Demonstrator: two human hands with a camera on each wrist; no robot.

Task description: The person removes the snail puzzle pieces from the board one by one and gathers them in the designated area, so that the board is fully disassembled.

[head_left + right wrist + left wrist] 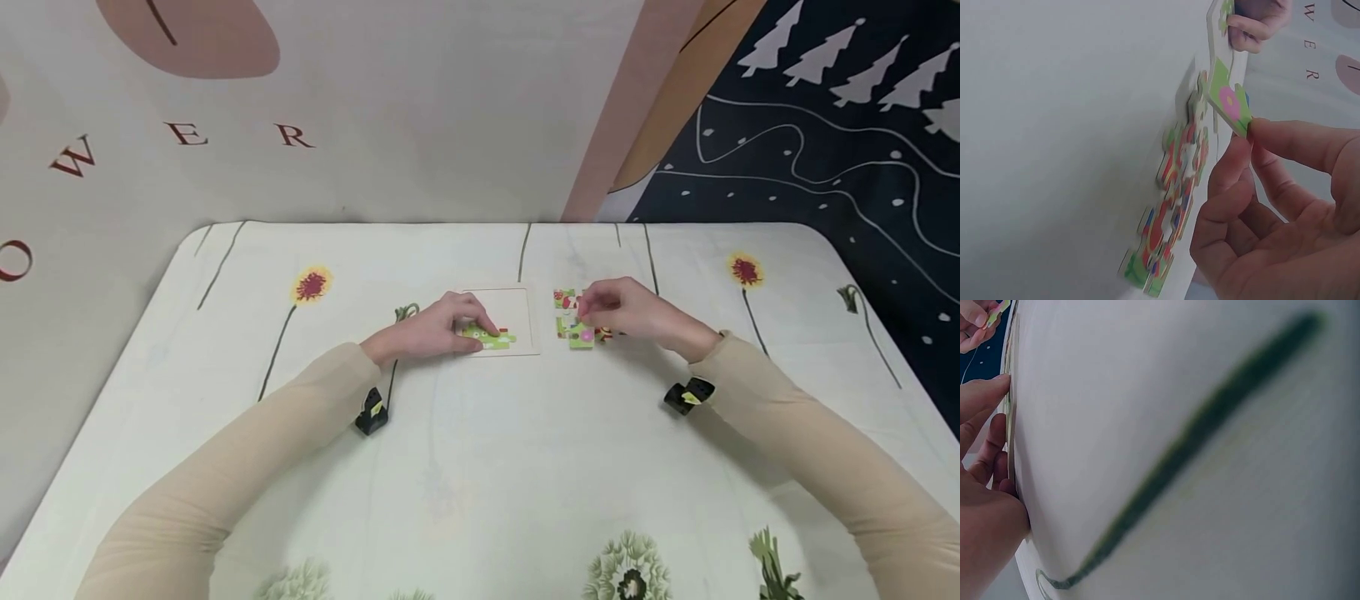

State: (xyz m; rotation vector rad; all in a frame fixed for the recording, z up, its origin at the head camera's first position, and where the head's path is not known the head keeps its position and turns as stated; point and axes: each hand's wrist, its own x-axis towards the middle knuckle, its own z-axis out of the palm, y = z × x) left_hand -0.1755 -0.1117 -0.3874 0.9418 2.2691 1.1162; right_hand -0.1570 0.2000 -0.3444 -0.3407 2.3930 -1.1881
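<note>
My right hand (628, 312) pinches a puzzle piece (1229, 100) between thumb and fingertip. Green with a pink flower, the piece is lifted above the table, tilted. Beneath and around that hand lie several loose puzzle pieces (1155, 232), colored red, green and blue. My left hand (437, 327) rests on the left side of a thin white puzzle board (517, 310), its fingers extended over the board. Along the board's lower part sits a strip of joined green pieces (491, 340), partly covered by the left fingers. In the left wrist view the board appears only edge-on.
A white cloth (480, 467) with printed flowers covers the table. Behind the table's far edge hangs a light wall cloth (420, 125) with letters, beside a dark cloth (810, 167) with white trees. Small black wrist cameras (371, 412) are strapped to both sleeves.
</note>
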